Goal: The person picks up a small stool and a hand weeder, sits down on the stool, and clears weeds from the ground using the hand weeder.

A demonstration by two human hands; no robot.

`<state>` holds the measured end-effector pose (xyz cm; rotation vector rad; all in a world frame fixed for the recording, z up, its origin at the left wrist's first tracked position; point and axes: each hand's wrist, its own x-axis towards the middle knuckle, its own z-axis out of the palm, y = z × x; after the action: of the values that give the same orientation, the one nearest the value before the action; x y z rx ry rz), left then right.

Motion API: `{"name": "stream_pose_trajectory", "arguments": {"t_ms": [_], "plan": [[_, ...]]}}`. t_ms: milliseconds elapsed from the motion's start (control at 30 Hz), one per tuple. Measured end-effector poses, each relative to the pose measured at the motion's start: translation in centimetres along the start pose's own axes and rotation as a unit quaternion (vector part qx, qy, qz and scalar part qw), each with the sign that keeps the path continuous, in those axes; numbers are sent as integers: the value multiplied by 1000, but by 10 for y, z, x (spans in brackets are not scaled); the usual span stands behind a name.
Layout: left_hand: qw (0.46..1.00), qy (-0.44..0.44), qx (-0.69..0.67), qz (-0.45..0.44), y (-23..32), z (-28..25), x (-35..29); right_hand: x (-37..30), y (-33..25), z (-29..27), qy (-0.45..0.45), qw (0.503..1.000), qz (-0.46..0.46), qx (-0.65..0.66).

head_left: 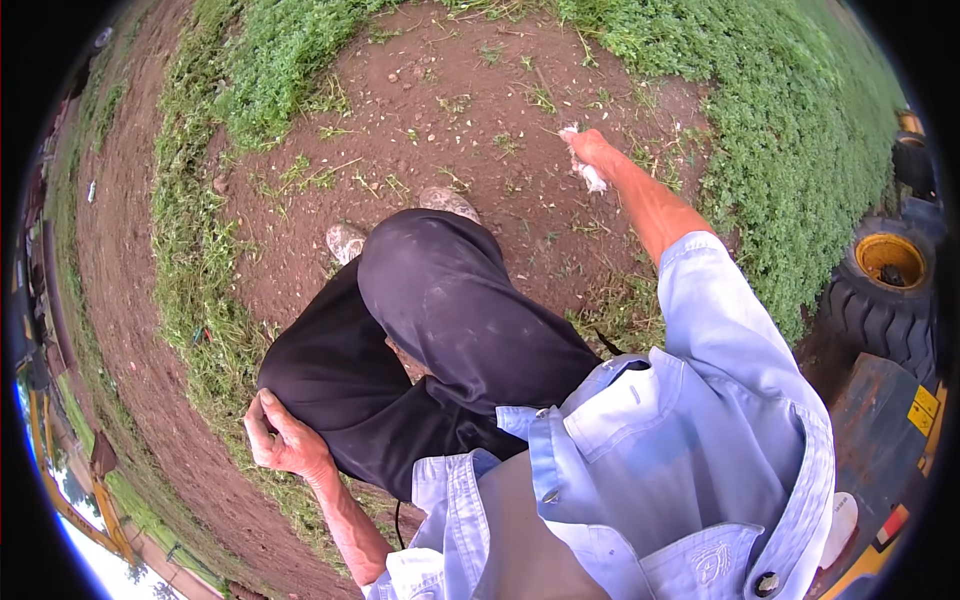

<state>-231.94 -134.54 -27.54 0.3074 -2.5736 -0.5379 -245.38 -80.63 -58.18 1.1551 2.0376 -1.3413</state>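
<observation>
My right hand [590,148] reaches forward over the bare soil, closed around a crumpled white thing [593,180]. White shows on both sides of the fist; whether it is cloth, paper or plastic I cannot tell. At lower left, my left hand [288,440] rests against the side of my bent left knee [300,350]. Its fingers are loosely bent, the thumb stands apart from them, and nothing shows in it. Both knees are drawn up in dark trousers, with patterned shoes [448,203] on the soil beyond them.
Reddish-brown soil [480,100] with scattered weeds lies before me. Dense green plants [770,130] border it on the right, with more at upper left [285,70]. A large-tyred yellow-rimmed wheel [890,265] and a vehicle's metal body [875,420] stand close at right.
</observation>
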Motion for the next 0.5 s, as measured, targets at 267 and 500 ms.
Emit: {"name": "stream_pose_trajectory", "arguments": {"t_ms": [267, 500], "plan": [[1000, 15, 1, 9, -4, -3, 4, -138, 248, -36, -5, 1000, -4, -19], [999, -7, -6, 37, 6, 4, 10, -353, 393, -37, 25, 969, 199, -142]]}}
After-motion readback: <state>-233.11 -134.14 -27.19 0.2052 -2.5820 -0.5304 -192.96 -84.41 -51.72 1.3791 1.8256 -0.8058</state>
